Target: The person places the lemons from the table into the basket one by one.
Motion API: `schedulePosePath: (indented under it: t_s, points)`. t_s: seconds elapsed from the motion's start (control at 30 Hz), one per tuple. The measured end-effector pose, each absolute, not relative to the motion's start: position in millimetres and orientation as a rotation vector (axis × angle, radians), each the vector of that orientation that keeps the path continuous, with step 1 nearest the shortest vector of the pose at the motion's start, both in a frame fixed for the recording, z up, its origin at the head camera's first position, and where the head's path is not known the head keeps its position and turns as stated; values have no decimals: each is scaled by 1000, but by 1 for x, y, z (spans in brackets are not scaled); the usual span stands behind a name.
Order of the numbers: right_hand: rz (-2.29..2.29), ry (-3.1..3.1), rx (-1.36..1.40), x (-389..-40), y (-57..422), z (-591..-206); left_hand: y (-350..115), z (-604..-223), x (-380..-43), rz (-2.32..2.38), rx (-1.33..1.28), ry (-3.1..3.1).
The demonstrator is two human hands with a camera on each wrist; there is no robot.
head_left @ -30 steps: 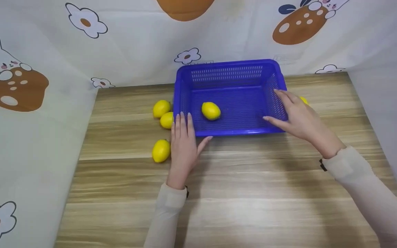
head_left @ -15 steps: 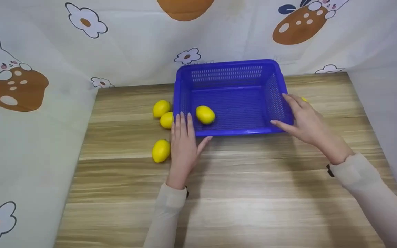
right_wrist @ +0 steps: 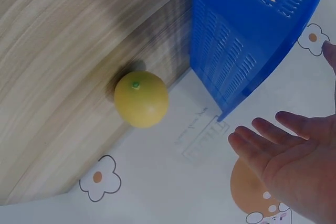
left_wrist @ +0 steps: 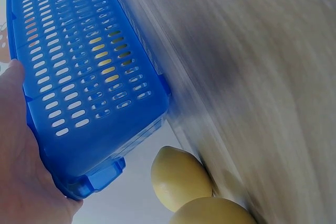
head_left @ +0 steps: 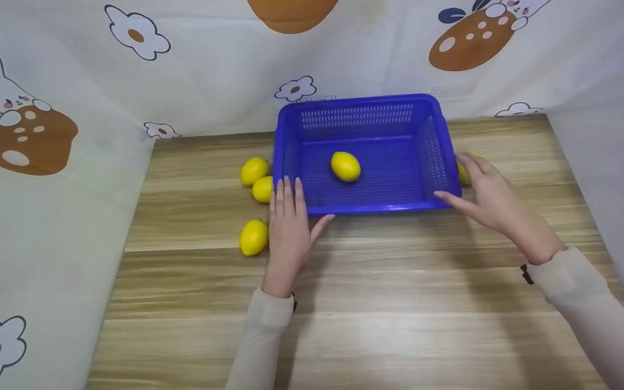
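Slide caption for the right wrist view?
Outstretched right hand near a blue basket, with one lemon on the wooden table.

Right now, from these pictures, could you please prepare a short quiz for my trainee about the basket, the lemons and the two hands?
1. How many lemons lie inside the blue basket?
2. True or false: the right hand holds no lemon.
3. Which hand is nearer to the three lemons left of the basket: A, the right hand; B, the left hand?

Key: 1. One. 2. True. 3. B.
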State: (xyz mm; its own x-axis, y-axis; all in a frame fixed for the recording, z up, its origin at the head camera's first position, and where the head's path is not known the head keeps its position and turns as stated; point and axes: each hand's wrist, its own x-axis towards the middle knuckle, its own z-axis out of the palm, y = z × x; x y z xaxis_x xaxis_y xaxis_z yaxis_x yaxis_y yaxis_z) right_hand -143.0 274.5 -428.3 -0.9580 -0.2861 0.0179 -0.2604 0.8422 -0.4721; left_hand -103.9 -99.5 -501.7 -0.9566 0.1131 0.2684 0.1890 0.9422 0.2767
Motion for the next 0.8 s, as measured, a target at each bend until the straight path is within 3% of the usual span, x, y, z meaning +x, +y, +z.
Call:
schedulePosePath:
  t_s: [0.8]
  points:
    - [-754, 2921, -331, -142, 297, -441, -99, -500, -104, -415, -218, -2897]
